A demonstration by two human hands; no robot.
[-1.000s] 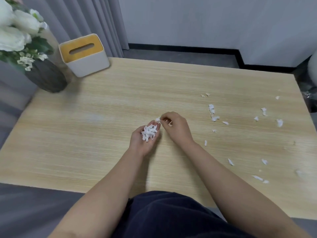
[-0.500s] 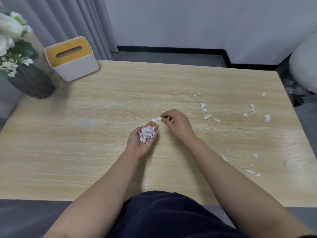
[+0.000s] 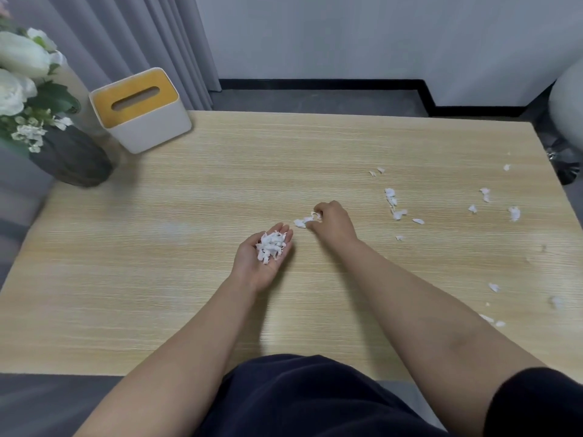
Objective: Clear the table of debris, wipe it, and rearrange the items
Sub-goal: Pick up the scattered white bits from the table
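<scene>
Debris-clearing looks partly done: the left hand lies palm-up, fingers relaxed, cradling a heap of scraps, while the right hand pinches a shred. Loose bits litter the table rightward; wiping and rearranging remain.

Soft even light, faint shadows, wide-angle edge distortion, slight blur.
</scene>
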